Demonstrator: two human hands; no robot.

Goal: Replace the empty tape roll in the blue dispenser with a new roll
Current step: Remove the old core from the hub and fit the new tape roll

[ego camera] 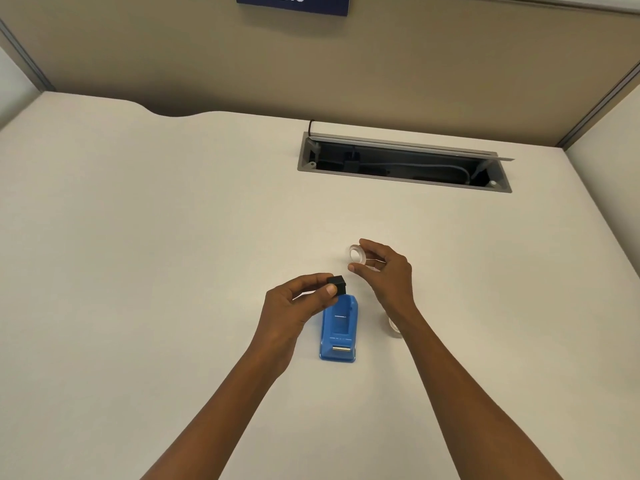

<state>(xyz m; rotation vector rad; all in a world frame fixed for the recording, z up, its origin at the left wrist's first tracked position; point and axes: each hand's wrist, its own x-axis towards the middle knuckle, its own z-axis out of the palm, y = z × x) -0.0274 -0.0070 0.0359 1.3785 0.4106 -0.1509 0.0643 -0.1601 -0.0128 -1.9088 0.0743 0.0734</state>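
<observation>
The blue tape dispenser [337, 336] lies flat on the desk with its roll bay empty and its cutter end towards me. My left hand [294, 306] is just above the dispenser's far end and pinches a small black spool hub [337, 283] between thumb and fingers. My right hand [384, 271] is further right and back, with index finger and thumb on either side of a thin clear tape ring [356, 254]. A second whitish tape roll [394, 329] lies on the desk right of the dispenser, partly hidden under my right forearm.
A pale desk [173, 237] spreads around the work. An open cable hatch [401, 164] with wires inside is sunk into the desk at the back right. Beige partition walls [207, 64] close the back and sides.
</observation>
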